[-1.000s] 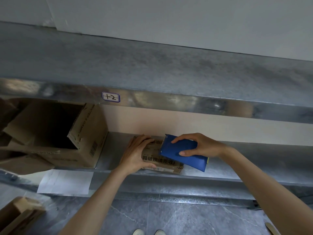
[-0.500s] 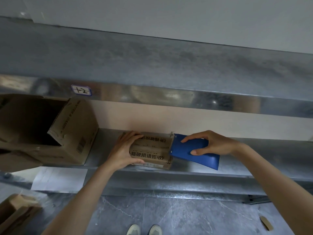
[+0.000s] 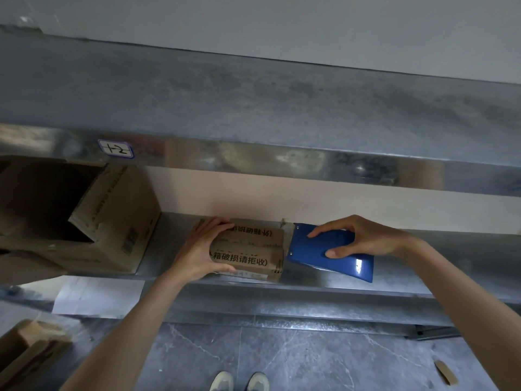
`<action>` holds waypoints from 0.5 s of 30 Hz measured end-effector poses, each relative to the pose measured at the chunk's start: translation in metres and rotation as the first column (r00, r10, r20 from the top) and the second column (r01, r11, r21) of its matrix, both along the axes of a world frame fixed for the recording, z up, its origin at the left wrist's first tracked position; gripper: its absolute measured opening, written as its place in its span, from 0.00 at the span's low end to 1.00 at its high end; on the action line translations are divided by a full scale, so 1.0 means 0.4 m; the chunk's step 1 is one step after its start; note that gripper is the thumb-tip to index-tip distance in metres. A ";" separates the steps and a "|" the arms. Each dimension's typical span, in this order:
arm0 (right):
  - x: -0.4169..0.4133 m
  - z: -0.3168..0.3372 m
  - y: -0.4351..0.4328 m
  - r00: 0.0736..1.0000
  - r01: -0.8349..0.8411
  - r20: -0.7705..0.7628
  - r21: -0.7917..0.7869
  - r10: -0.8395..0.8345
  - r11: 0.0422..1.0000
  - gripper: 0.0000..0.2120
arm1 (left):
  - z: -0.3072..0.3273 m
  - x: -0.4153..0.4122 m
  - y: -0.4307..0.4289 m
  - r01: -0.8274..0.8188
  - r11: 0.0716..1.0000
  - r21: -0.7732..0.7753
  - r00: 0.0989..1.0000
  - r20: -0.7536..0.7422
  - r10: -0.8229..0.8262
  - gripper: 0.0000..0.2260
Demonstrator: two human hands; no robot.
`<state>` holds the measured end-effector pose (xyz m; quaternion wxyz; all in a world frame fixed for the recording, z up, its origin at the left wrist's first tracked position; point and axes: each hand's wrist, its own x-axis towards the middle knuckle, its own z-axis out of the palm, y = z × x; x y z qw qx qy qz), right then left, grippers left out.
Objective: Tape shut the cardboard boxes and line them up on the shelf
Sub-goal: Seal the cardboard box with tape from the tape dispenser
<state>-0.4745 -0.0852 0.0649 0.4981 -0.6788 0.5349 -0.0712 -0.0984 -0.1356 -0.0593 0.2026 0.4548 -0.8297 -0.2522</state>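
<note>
Head view: three cardboard boxes, namely one small closed box (image 3: 248, 249) at the front edge of the metal shelf (image 3: 338, 290), one large open box (image 3: 84, 215) to its left across a gap, and one floor box (image 3: 25, 351). The left hand (image 3: 197, 249) grips the small box's left end; the right hand (image 3: 363, 238) holds one glossy blue wedge-shaped dispenser (image 3: 307, 255) at its right end. The shelf surface runs on to the right of the dispenser.
</note>
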 end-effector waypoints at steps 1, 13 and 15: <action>-0.004 -0.001 0.000 1.000 0.002 -0.002 0.003 -0.002 1.000 0.19 | 0.000 0.000 0.000 -0.003 1.000 0.002 1.000 0.000 0.003 0.45; -0.018 -0.021 -0.003 0.999 -0.011 -0.041 0.017 0.011 1.000 0.18 | 0.004 -0.002 0.003 -0.003 1.000 0.012 1.000 -0.001 0.003 0.46; -0.013 -0.025 -0.009 0.998 -0.021 -0.061 0.024 0.023 0.999 0.18 | 0.006 -0.003 0.003 -0.001 1.000 0.016 1.000 -0.001 0.001 0.46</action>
